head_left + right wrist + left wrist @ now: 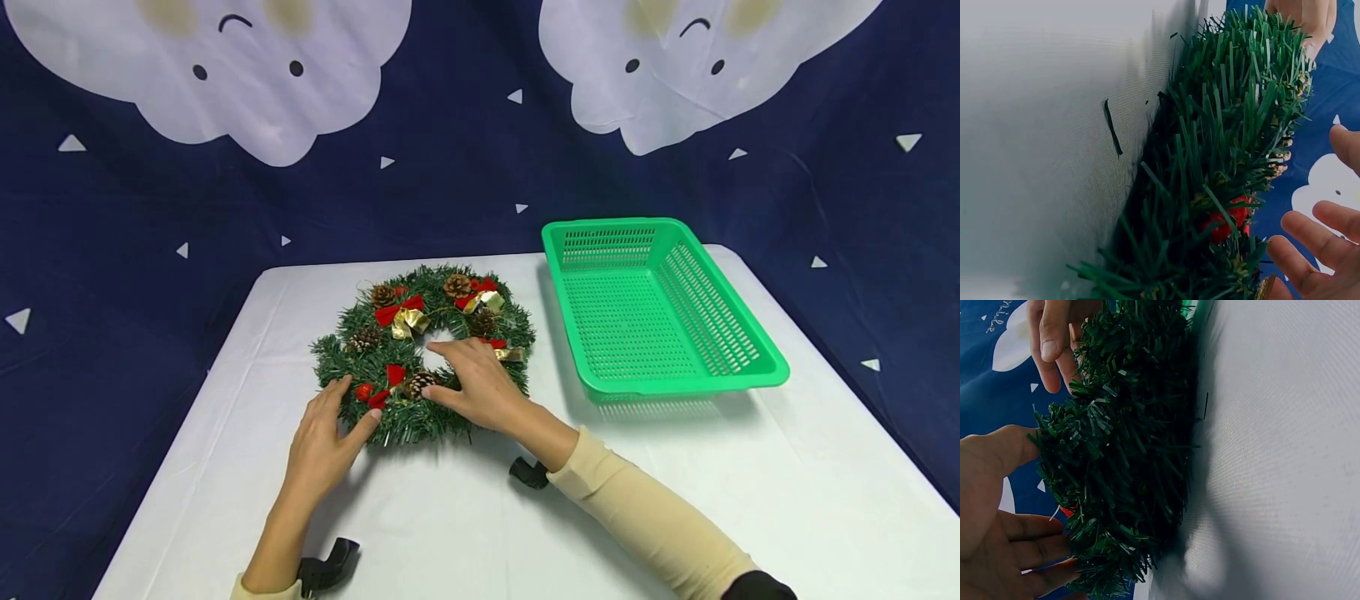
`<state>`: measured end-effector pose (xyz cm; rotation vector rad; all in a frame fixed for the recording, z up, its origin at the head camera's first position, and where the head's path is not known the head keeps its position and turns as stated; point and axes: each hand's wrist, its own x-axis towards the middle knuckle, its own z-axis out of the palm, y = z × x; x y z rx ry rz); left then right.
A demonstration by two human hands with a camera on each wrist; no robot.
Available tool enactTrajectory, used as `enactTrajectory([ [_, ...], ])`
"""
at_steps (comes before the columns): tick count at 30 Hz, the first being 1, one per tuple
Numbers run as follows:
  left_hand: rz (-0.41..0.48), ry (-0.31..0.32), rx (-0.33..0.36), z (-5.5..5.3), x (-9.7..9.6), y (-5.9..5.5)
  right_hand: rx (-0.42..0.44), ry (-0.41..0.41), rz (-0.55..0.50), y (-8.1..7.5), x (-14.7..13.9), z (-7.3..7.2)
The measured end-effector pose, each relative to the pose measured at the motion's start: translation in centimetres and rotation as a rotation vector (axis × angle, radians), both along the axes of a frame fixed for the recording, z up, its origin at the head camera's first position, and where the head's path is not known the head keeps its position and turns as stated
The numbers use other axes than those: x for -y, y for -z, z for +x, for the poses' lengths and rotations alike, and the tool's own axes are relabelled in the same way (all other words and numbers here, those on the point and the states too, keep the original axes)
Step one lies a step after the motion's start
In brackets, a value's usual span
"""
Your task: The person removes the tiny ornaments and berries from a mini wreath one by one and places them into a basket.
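A green tinsel wreath (420, 427) lies on the white table, trimmed with pinecones (366, 337), red bows and gold ribbons. At its front left edge is my left hand (322, 446), thumb and fingers spread apart, fingertips right at the greenery. In the left wrist view that hand (988, 537) comes at the wreath's side with its fingers fairly straight. My right hand (483, 385) reaches over the front right of the ring, its fingers extended toward the central hole. The right wrist view shows the right hand's fingers (1319, 228) loosely spread above the tinsel, gripping nothing.
A green plastic basket (750, 385) with slotted sides stands right of the wreath. Behind the table hangs a dark blue cloth (450, 200) with clouds and white triangles. A dark tinsel strand (1112, 128) lies on the table cloth near the wreath.
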<state>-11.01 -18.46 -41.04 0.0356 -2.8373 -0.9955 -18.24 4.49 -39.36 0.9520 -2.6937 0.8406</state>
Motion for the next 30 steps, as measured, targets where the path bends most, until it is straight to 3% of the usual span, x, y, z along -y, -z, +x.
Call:
enactTrajectory([
  [12, 0.006, 0.005, 0.014, -0.1, 0.0, 0.0, 0.074, -0.008, 0.057, 0.1, 1.1, -0.1],
  [30, -0.022, 0.023, 0.036, -0.4, 0.0, -0.2, 0.078, 0.001, 0.137, 0.9, 1.7, -0.3],
])
